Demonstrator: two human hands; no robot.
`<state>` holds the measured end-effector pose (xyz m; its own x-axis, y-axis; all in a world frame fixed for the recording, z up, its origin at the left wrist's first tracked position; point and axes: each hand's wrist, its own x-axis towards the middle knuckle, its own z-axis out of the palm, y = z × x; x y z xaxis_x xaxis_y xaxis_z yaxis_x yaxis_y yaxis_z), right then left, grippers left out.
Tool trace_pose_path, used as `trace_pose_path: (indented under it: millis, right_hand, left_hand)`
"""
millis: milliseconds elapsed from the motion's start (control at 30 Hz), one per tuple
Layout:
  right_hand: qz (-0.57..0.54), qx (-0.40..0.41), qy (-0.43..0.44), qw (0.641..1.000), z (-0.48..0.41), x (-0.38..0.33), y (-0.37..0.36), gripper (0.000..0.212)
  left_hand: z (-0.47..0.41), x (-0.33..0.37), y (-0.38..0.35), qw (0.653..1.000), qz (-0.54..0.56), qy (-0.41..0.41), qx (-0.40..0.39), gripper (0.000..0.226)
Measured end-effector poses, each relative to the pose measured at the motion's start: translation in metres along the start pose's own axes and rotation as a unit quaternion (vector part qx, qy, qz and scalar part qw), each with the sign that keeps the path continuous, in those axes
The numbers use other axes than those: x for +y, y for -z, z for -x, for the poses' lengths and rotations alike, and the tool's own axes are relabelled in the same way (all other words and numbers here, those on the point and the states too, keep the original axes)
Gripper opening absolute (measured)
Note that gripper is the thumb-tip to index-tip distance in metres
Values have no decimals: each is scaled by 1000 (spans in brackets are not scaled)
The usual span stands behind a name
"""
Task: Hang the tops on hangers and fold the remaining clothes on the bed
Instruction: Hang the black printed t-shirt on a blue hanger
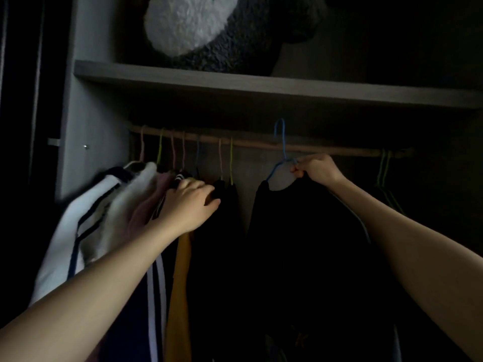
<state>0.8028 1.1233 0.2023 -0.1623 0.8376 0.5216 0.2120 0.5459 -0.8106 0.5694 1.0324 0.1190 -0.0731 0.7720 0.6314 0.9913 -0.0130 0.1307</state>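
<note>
Pinching blue wire hanger [275, 170], right hand [317, 168] grip clamped; left hand [188, 205] flat, pressing soft clothes [122, 205].

A black top [300, 231] hangs on a blue hanger [281, 152] right of centre, its hook upright across the rod [326, 150]. At left, more tops [109, 205] crowd together on 7 pink, green and blue hangers [231, 158].

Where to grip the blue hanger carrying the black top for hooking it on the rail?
Pinch the blue hanger at its neck, below the hook, coming from the right as the right hand does. The black top drapes over the arms, and the hook must stay free for the rail.
</note>
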Motion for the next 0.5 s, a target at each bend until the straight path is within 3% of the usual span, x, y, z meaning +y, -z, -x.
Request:
trace_pose_path:
  millis: [167, 367, 500]
  right_hand:
    - [7, 12, 26, 1000, -32, -4, -39, 34]
    - [37, 25, -6, 999, -53, 20, -91, 36]
    - [-1, 16, -2, 1000, -51, 46, -114, 23]
  left_hand:
    - [-24, -9, -1, 996, 31, -51, -70, 50]
    - [-41, -21, 0, 995, -14, -79, -59, 51]
    - [-38, -20, -3, 992, -34, -87, -82, 53]
